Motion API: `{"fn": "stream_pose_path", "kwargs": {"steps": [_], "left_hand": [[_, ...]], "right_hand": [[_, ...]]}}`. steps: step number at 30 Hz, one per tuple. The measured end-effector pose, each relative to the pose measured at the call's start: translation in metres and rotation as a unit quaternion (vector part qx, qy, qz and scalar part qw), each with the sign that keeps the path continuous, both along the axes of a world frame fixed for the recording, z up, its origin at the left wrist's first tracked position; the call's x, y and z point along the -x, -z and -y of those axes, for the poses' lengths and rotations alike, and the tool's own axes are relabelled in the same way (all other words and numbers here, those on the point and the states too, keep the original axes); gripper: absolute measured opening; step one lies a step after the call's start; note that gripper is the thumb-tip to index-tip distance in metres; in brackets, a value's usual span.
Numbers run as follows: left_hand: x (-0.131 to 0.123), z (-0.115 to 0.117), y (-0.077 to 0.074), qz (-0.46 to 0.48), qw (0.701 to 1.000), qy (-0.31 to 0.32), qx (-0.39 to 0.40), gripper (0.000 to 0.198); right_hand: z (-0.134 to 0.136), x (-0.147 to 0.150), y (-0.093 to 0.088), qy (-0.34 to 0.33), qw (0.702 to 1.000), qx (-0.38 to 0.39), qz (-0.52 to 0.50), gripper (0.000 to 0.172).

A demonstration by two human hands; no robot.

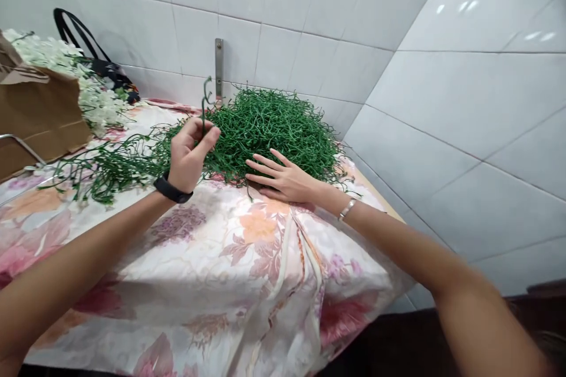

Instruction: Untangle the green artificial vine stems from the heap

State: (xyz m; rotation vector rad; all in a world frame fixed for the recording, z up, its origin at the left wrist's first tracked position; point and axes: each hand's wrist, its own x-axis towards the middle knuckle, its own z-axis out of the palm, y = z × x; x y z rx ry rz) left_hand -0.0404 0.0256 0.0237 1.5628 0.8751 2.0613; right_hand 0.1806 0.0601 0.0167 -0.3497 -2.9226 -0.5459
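Observation:
My left hand [191, 150], with a black band at its wrist, is closed around a thin green artificial stem [204, 100]. The stem stands upright above the fingers and curls at its tip. A large heap of tangled green stems [278, 123] rests on the table against the wall side. At the heap's front edge lies my right hand [283, 178], fingers spread and flat, touching the lowest stems and the cloth. Left of the heap, a looser bunch of green stems [110, 168] stretches across the cloth, partly behind my left hand.
A floral cloth [212, 259] covers the table. At the left stand a brown paper bag [44, 112], white artificial flowers [104, 109] and a black bag [112, 73] with handles. White tiled walls [283, 6] close off the back and right. A metal bracket [219, 65] is fixed behind the heap.

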Motion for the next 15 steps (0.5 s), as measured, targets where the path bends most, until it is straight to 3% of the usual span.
{"fn": "stream_pose_path", "kwargs": {"steps": [4, 8, 11, 15], "left_hand": [[-0.020, 0.024, 0.016, -0.076, 0.986, 0.111, 0.094, 0.015], [-0.026, 0.037, 0.022, -0.099, 0.973, 0.169, 0.120, 0.013], [-0.027, 0.040, 0.020, -0.086, 0.971, 0.187, 0.124, 0.012], [-0.030, 0.045, 0.018, -0.098, 0.965, 0.207, 0.131, 0.010]], "right_hand": [[-0.023, 0.008, 0.008, -0.005, 1.000, -0.008, 0.011, 0.042], [-0.020, 0.008, -0.008, -0.034, 0.994, 0.078, -0.064, 0.035], [-0.007, 0.000, -0.024, -0.018, 0.966, 0.176, -0.189, 0.024], [0.010, -0.009, -0.037, 0.027, 0.913, 0.238, -0.331, 0.026]]}}
